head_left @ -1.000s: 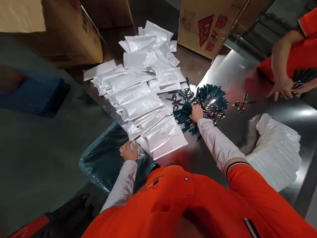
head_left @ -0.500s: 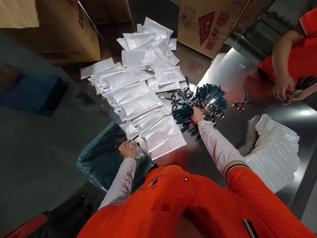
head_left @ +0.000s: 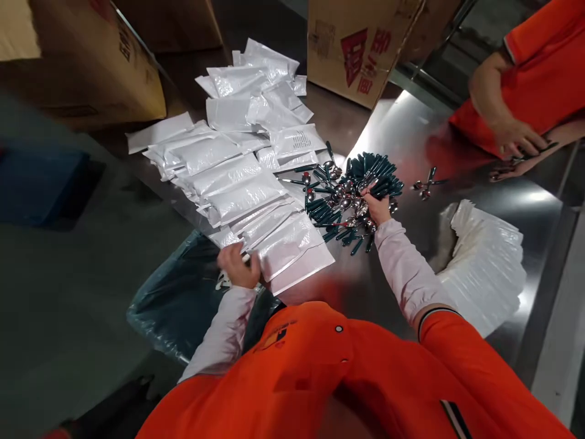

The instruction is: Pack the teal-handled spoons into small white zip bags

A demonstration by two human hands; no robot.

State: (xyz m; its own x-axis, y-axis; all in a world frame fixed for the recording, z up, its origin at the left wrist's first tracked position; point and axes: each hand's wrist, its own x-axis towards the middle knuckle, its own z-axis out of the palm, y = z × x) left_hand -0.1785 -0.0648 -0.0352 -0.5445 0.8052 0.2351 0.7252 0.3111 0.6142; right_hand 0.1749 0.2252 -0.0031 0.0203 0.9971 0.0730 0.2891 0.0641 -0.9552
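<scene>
Spoons (head_left: 372,172), partly hidden behind right hand (head_left: 378,208), grip unclear

Carton (head_left: 333,76): red diamond emblem (head_left: 353,56) mid-front, red characters (head_left: 382,41) toward right edge, topmost looks like 金, others uncertain; small print (head_left: 322,38) near left edge, illegible | left carton (head_left: 105,79): dark lettering (head_left: 124,44), unreadable | mailer (head_left: 286,145): printed lines (head_left: 301,140), too small | shirt (head_left: 320,360): chest logo (head_left: 276,338), blurred

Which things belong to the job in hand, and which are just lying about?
In the job:
spoons, right hand among them
white packets, beside left hand
dark green bag, below that hand
probably the white stack

Apparently just lying about:
cardboard boxes
blue thing, blurred
</scene>
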